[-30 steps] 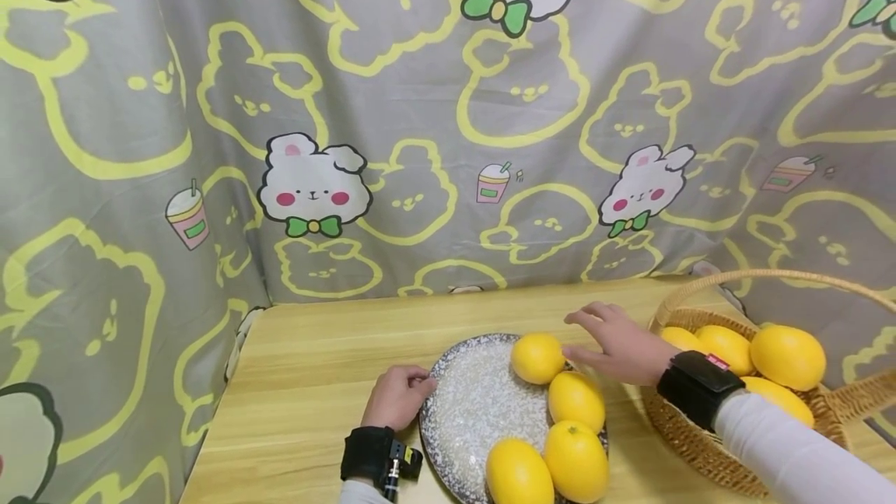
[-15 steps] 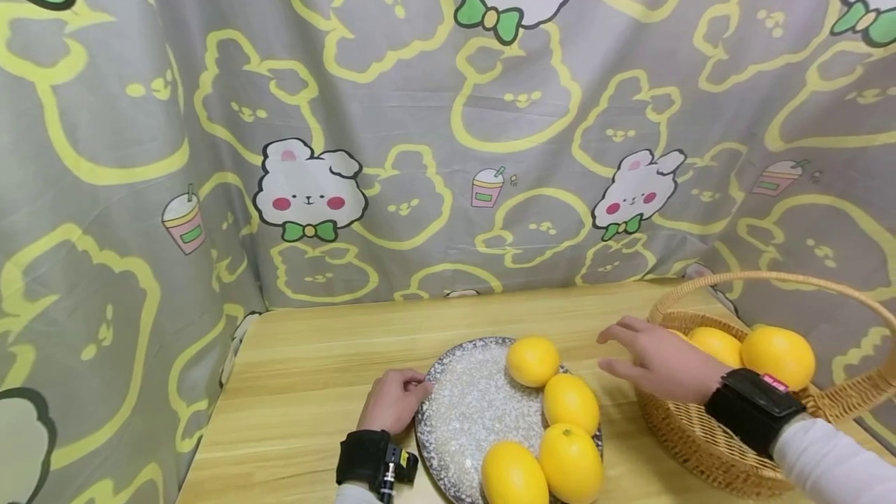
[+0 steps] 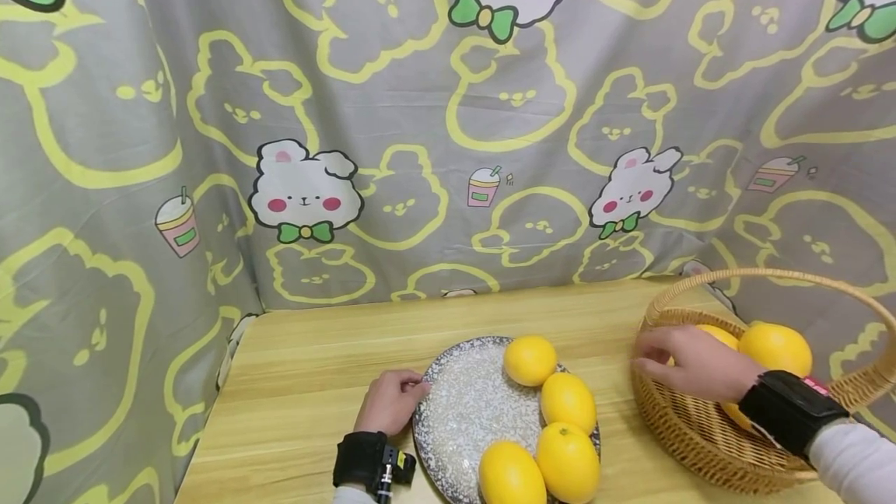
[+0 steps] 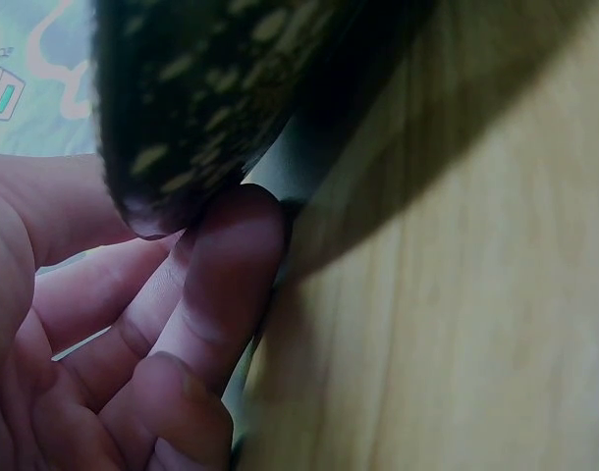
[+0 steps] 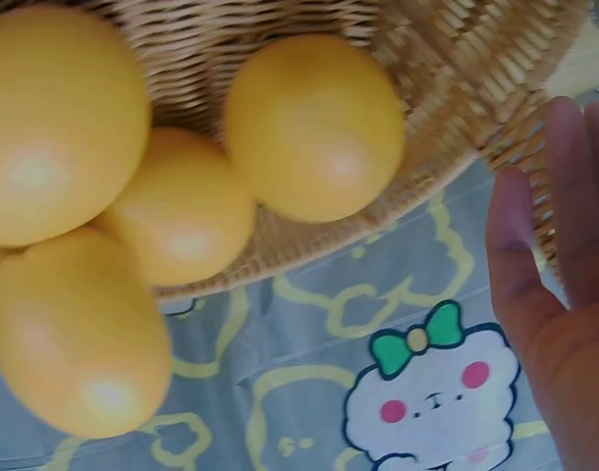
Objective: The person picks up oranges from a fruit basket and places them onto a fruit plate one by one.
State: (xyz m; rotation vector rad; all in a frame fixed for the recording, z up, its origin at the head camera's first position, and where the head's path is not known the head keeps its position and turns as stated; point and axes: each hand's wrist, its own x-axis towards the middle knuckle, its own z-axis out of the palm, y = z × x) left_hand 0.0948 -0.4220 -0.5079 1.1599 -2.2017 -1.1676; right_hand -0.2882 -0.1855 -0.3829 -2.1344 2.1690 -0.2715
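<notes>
My left hand grips the left rim of a round speckled grey plate. In the left wrist view the plate's dark edge lies between thumb and fingers, slightly above the wood. Several yellow citrus fruits sit along the plate's right side. My right hand is over the left side of a wicker basket, its fingers loosely bent and holding nothing. Several more fruits lie in the basket. The right wrist view shows that hand apart from the nearest fruit.
The basket's tall arched handle rises over its opening. A light wooden table carries everything. Behind it hangs a grey curtain printed with cartoon rabbits. Black straps with devices circle both wrists.
My right hand has moved right, from beside the far fruit on the plate to over the basket. My left hand stays on the plate's rim. The view has shifted slightly.
</notes>
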